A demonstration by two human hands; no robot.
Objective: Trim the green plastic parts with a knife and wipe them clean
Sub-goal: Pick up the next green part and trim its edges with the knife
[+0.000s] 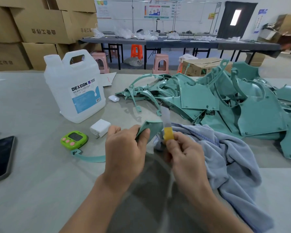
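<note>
My left hand (126, 148) grips a small curved green plastic part (152, 130) in front of me, fingers curled over its near edge. My right hand (183, 155) holds a yellow-handled knife (168, 134), its pale blade pointing up and away beside the part's right edge. A grey-blue cloth (225, 157) lies crumpled under and to the right of my hands. A large pile of green plastic parts (217, 101) covers the table's right side. One thin green strip (89, 158) lies to the left of my left wrist.
A white DEXCON jug (74, 88) stands at the left middle. Near it are a white charger (100, 127), a green timer (74, 140), a small white case (113, 98) and a dark tablet (0, 157) at the left edge. Cardboard boxes and stools stand beyond.
</note>
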